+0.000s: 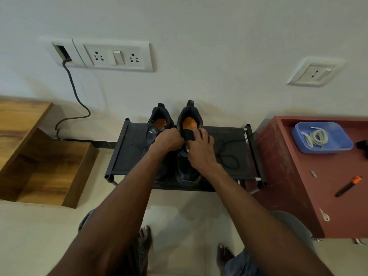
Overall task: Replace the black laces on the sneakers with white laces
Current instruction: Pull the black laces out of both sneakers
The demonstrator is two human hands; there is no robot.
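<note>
Two dark sneakers with orange insoles stand side by side on a low black rack (237, 132), heels to the wall. The left sneaker (159, 120) still carries its black lace. Over the right sneaker (188, 172) both hands work at the tongue. My left hand (169, 141) is curled at the tongue's left side. My right hand (200, 149) holds the tongue and the upper from the right. What the fingers pinch is hidden. A loose black lace (229, 156) lies on the rack to the right. White laces (316, 138) are coiled in a blue tray (342, 144).
A red cabinet (298, 176) stands at the right with the tray, an orange-and-black knife (347, 186) and small scraps on top. A wooden open box (45, 162) sits at the left. A cable (73, 92) hangs from wall sockets. My bare feet are on the tiled floor below.
</note>
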